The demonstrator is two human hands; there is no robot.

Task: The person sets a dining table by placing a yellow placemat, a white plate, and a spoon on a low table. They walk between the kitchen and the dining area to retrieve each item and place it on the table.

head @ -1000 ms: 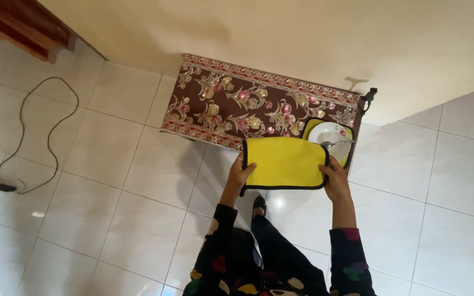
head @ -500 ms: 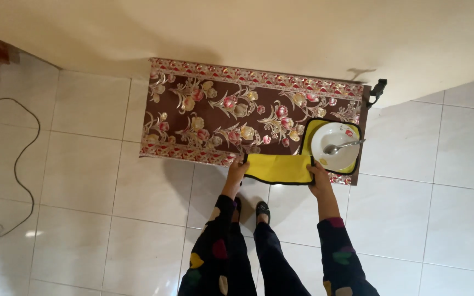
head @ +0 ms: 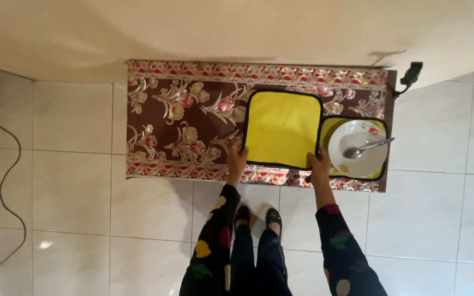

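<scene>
Here, head view, looking straight down:
Table: a low table (head: pixel 193 118) covered with a dark brown floral cloth with a patterned border stands against a cream wall.
Yellow mat: a yellow placemat with black edging (head: pixel 282 129) lies flat on the table, right of the table's middle, its near edge close to the front of the table.
Left hand: the left hand (head: pixel 236 160) is at the mat's near left corner, fingers closed on the black edging there.
Right hand: the right hand (head: pixel 320 163) is at the mat's near right corner, gripping the edge in the same way.
Second mat: another yellow mat with black edging (head: pixel 326 127) lies just beside the first on its right, mostly covered by a plate.
Plate: a white plate (head: pixel 357 149) rests on the second mat, near the table's right end.
Spoon: a metal spoon (head: pixel 366 148) lies across the plate, its handle pointing past the right rim.
Sleeves: both arms wear dark sleeves with coloured patches.
Floor: pale glossy tiles, with a black cable (head: pixel 7 181) curving along the left side.
Wall plug: a small black plug (head: pixel 411 74) sits by the table's far right corner.
</scene>
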